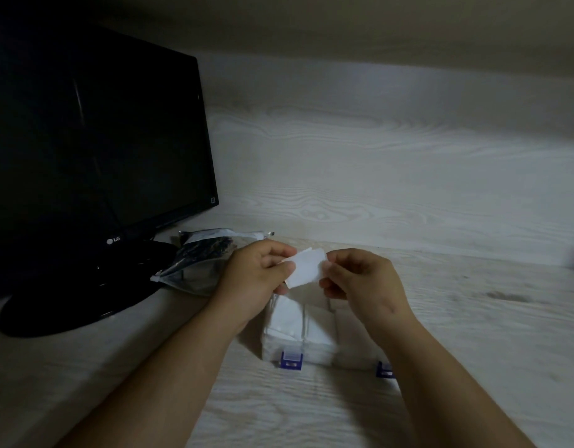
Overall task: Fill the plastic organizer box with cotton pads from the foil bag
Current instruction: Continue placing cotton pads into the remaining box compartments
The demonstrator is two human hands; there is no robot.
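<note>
Both hands hold white cotton pads (306,267) above the clear plastic organizer box (314,341). My left hand (258,276) pinches their left edge between thumb and fingers. My right hand (360,279) pinches the right edge. The box sits on the desk just below the hands, with white pads in its left compartments and blue latches (291,360) on its near side. My right forearm covers the box's right part. The silver foil bag (195,263) lies to the left of my left hand, its mouth open.
A black monitor (95,134) on a round base (75,302) stands at the left, close behind the foil bag. The pale wood desk (489,318) stretches to the right and ends at a wall behind.
</note>
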